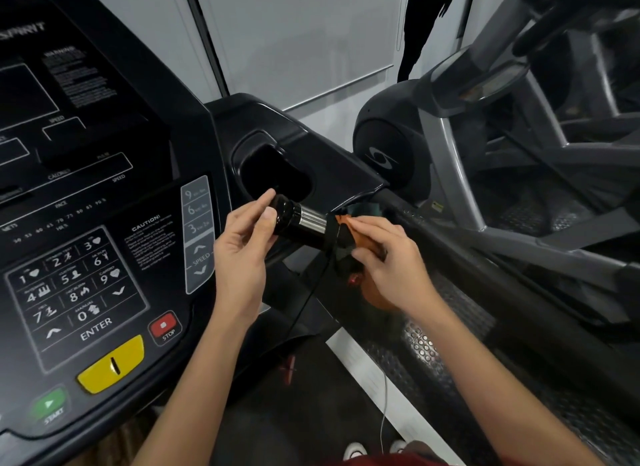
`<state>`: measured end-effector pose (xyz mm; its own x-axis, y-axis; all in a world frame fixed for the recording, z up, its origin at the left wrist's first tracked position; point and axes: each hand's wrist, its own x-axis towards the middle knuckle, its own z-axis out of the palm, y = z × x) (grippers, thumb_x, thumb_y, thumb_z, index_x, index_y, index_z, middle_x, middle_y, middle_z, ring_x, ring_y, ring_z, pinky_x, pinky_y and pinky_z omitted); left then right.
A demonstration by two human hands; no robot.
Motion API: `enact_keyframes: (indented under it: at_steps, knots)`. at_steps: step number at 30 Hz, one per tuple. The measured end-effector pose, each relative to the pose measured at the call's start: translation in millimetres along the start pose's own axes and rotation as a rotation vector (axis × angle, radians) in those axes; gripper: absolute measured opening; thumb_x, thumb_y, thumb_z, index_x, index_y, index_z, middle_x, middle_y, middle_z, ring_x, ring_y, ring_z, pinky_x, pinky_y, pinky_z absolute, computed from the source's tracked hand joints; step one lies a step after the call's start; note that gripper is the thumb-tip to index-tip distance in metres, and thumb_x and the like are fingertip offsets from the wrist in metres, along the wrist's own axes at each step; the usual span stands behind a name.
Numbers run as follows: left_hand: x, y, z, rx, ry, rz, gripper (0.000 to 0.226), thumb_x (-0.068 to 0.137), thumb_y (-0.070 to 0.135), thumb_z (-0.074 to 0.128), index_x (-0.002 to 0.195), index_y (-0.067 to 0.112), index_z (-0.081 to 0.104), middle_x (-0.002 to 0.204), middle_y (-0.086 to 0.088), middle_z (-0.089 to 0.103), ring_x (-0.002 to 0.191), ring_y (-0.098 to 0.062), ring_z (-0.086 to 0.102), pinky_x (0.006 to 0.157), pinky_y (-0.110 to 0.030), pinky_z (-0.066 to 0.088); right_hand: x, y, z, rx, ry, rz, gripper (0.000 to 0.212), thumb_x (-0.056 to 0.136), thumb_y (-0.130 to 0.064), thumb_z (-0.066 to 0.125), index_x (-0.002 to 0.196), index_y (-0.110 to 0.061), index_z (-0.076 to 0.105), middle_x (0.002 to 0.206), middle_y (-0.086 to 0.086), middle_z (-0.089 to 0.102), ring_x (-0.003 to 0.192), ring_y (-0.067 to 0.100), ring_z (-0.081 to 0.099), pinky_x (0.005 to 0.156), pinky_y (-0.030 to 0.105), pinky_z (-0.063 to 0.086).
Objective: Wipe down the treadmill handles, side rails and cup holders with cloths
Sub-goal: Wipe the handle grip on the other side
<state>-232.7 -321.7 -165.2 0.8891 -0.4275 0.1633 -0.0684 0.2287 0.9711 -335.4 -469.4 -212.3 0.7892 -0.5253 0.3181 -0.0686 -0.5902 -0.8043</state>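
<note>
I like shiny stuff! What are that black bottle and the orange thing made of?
The bottle looks like metal: its silver band shines and mirrors light; the glossy black cap and body could be plastic or coated metal. The orange cloth looks like soft fabric, crumpled under the right hand.

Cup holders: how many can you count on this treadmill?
1: the cup holder sits right of the speed keys, just behind the bottle gripped by the left hand. Another may be hidden off-frame left.
</note>
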Motion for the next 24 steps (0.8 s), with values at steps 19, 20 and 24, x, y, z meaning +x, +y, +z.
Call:
enact_keyframes:
  at_steps: [19, 20, 24]
  knots:
    - [0, -1, -1, -0.012, -0.011, 0.002, 0.022, 0.085, 0.021, 0.054, 0.103, 0.027, 0.065, 0.113, 0.007, 0.056, 0.109, -0.007, 0.058, 0.095, -0.028, 0.047, 25, 24, -23, 0.083, -0.277, -0.107, 0.066, 0.06, -0.012, 0.084, 0.118, -0.031, 0.058, 0.112, -0.007, 0.065, 0.11, 0.006, 0.059, 0.101, 0.029, 0.044]
    - [0, -1, -1, -0.013, -0.01, 0.0, 0.021, 0.086, 0.019, 0.054, 0.103, 0.026, 0.065, 0.112, 0.007, 0.056, 0.109, -0.006, 0.059, 0.096, -0.028, 0.047, 27, 25, -25, 0.104, -0.254, -0.099, 0.063, 0.059, -0.008, 0.084, 0.114, -0.029, 0.061, 0.105, -0.01, 0.067, 0.105, 0.001, 0.06, 0.098, 0.027, 0.046]
    - [-1, 0, -1, -0.017, -0.011, 0.004, 0.022, 0.084, 0.022, 0.055, 0.103, 0.026, 0.065, 0.111, 0.007, 0.056, 0.108, -0.006, 0.059, 0.097, -0.029, 0.047, 33, 28, -37, 0.074, -0.163, -0.099, 0.046, 0.066, 0.011, 0.072, 0.103, -0.016, 0.068, 0.085, -0.011, 0.065, 0.081, -0.004, 0.063, 0.076, 0.015, 0.049]
